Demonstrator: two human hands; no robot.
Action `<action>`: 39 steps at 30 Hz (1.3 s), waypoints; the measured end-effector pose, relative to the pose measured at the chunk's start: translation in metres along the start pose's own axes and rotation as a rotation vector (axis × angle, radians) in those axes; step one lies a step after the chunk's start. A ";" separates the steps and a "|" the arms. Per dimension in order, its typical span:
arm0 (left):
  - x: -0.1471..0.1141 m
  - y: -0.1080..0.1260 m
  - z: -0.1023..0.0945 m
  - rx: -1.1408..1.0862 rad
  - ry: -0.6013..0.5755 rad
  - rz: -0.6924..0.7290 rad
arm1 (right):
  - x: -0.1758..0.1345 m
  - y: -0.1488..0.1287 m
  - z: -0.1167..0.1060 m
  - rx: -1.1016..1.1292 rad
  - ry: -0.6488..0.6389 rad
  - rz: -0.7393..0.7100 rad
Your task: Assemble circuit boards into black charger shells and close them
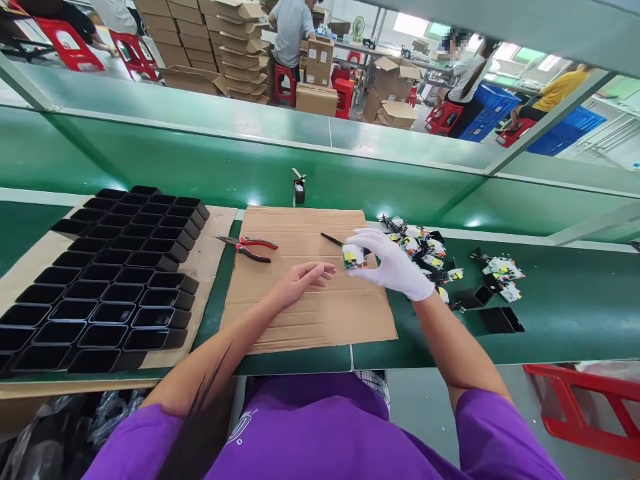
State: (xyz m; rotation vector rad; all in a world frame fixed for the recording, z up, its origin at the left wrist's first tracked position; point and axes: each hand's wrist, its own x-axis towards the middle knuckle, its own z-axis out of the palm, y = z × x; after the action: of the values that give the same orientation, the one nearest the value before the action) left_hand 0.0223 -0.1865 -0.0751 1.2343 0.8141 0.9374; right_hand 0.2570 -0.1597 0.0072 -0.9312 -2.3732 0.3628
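Purple shirt (320,433) nearest cam; beyond it, green desk (575,287) w/ cardboard sheet (310,323). Over the sheet: bare L hand (301,280), nothing visible held, fingers close together & pointing R; gloved R hand (390,265), thumb & fingers pinching circuit board (353,258). Board's just R of L fingertips, slightly farther out, apart; R hand's nearer, gripping its R side. Long axis: can't tell, looks squat.

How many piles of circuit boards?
2: a larger pile of white-and-yellow circuit boards beside the white-gloved right hand, partly behind it; a smaller pile farther right.
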 end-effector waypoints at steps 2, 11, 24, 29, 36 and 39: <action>-0.003 0.001 0.006 -0.199 -0.121 -0.069 | 0.000 -0.017 0.018 0.055 0.011 -0.023; -0.002 -0.001 0.008 -0.234 -0.008 0.016 | -0.009 -0.019 0.038 0.313 0.138 0.223; -0.005 0.003 -0.004 0.531 0.058 0.323 | -0.015 -0.014 0.082 0.964 0.044 0.640; -0.001 0.006 -0.011 0.757 0.048 0.278 | -0.013 -0.010 0.087 0.957 0.141 0.697; -0.018 0.052 -0.027 1.129 0.279 0.143 | -0.008 -0.001 0.091 1.200 0.284 0.576; -0.046 0.078 -0.047 1.303 0.536 0.014 | -0.008 0.000 0.091 1.259 0.323 0.586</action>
State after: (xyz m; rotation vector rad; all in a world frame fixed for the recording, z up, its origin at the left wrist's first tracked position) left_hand -0.0501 -0.2040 -0.0046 2.0939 2.0198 0.7115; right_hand 0.2084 -0.1696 -0.0697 -0.8667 -1.1013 1.5363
